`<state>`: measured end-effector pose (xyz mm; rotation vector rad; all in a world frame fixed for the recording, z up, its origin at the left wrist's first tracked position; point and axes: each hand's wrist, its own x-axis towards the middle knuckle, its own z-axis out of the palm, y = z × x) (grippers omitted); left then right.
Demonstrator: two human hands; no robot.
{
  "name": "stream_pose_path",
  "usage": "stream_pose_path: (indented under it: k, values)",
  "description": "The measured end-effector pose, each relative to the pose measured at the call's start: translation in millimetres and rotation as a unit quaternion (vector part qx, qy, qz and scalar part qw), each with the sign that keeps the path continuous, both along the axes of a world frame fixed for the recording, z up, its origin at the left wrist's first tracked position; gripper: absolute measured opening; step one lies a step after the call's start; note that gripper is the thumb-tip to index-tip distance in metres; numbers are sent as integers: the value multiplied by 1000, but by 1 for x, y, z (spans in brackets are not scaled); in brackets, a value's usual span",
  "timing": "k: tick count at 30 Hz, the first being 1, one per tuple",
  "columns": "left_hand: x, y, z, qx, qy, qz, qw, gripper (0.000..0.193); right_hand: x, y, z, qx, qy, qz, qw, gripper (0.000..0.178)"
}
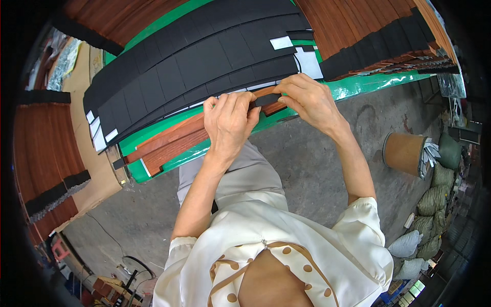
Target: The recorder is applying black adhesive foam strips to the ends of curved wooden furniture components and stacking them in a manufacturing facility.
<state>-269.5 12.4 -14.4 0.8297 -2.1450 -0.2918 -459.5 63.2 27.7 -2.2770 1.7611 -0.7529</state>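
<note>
White satiny blouse with brown-dotted collar (337,250) nearest | left hand (228,123) and right hand (309,101): fingers pinched on short black strip (265,100) | strip at reddish-brown wooden slats (179,134), along green-covered table's edge (353,88)

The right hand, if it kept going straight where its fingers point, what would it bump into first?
The right hand has its fingertips on the small black strip, so that comes first. Past it, the left hand seems next in line, though depth is hard to judge.

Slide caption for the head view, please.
Left hand and right hand pinch a black strip over reddish-brown wood at a green-covered table, near black sheets.
</note>
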Motion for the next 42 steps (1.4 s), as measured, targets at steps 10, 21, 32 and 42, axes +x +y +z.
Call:
stream_pose_path:
  k: [10, 21, 32, 42]
  values:
    - [1, 1, 3, -27, -18, -2, 999, 25, -8, 5, -20, 64, -168, -29, 983, 21]
    - [2, 2, -7, -99, -60, -7, 993, 25, 58, 0, -50, 36, -389, -223, 893, 31]
    - [26, 7, 11, -74, -80, -20, 994, 33, 64, -9, -44, 26, -499, -302, 812, 34]
    - [272, 18, 23, 310, 56, 414, 854, 45, 39, 5, -26, 168, -239, -261, 920, 33]
